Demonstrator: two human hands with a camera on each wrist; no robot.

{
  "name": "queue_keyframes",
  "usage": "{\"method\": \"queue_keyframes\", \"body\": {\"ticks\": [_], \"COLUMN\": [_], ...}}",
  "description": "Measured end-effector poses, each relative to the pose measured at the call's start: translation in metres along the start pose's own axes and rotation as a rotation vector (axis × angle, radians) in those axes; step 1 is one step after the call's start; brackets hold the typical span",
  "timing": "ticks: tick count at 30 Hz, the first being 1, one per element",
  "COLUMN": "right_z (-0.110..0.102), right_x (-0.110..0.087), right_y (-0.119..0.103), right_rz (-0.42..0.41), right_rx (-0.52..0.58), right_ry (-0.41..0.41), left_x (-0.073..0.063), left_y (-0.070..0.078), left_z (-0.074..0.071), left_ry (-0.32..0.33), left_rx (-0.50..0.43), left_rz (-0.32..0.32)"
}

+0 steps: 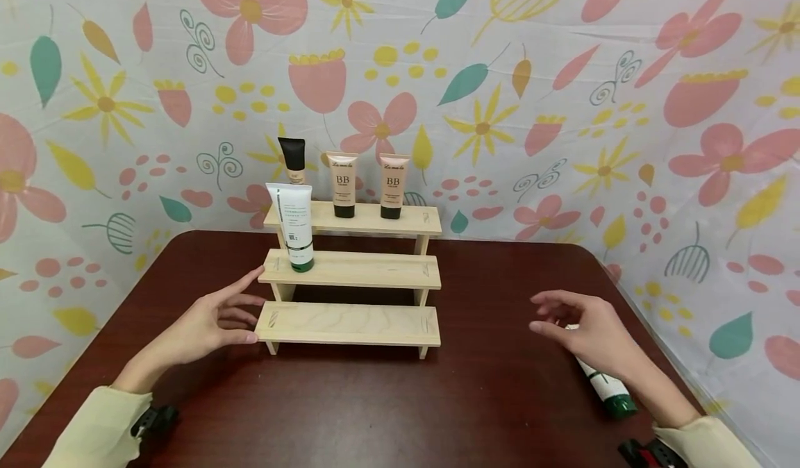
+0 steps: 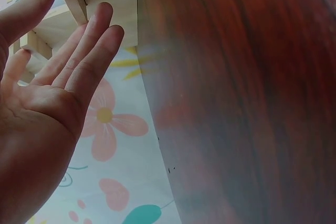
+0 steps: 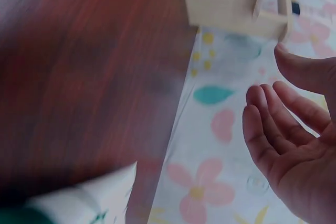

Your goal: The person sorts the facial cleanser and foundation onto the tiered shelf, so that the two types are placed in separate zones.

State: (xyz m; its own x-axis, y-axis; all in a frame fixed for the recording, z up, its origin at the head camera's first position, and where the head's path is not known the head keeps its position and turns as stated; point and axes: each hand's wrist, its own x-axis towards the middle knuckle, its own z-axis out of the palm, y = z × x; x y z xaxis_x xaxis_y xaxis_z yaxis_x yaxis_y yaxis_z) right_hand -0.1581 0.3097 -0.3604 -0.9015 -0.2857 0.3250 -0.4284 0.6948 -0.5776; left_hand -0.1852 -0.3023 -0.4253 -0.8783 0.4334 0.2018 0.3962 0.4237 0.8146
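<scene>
My left hand (image 1: 206, 319) is at the left end of a three-step wooden display stand (image 1: 350, 323), its straight thumb and forefinger right at the board edges. A white squeeze tube (image 1: 295, 221) with a green cap stands cap down on the middle step. On the top step are two beige BB cream tubes (image 1: 344, 187), cap down, and a black-capped tube (image 1: 292, 154), cap up, partly hidden behind the white one. To the right, my right hand (image 1: 590, 329) holds nothing, fingers loosely bent, above another white tube (image 1: 607, 387) lying on the table, which it partly covers.
The dark wooden table (image 1: 387, 412) has a flower-patterned sheet (image 1: 500, 30) along its back and sides. In the left wrist view the table's surface (image 2: 241, 103) fills the right half. A black band (image 1: 153, 421) circles my left wrist.
</scene>
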Motion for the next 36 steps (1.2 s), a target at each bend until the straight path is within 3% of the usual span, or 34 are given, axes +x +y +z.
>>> {"method": "queue_keyframes", "body": {"ticks": [11, 19, 23, 30, 36], "right_z": [-0.034, -0.047, -0.052, -0.053, -0.053], "right_x": [-0.029, -0.045, -0.051, -0.056, -0.056], "right_y": [0.054, 0.085, 0.095, 0.103, 0.109], "right_rz": [0.040, 0.045, 0.076, 0.057, 0.105], "right_rx": [-0.104, -0.030, -0.014, 0.005, 0.046], "right_ry": [-0.087, -0.230, -0.308, -0.329, -0.375], "left_x": [0.000, 0.001, 0.001, 0.001, 0.001], "left_y": [-0.002, -0.002, -0.001, 0.000, 0.000], "left_z": [0.000, 0.000, 0.001, 0.000, 0.000], "left_ry": [-0.004, -0.002, -0.003, -0.005, 0.002], "left_rx": [0.006, -0.004, -0.001, -0.005, -0.003], "left_rz": [-0.002, 0.006, 0.014, 0.021, 0.009]}}
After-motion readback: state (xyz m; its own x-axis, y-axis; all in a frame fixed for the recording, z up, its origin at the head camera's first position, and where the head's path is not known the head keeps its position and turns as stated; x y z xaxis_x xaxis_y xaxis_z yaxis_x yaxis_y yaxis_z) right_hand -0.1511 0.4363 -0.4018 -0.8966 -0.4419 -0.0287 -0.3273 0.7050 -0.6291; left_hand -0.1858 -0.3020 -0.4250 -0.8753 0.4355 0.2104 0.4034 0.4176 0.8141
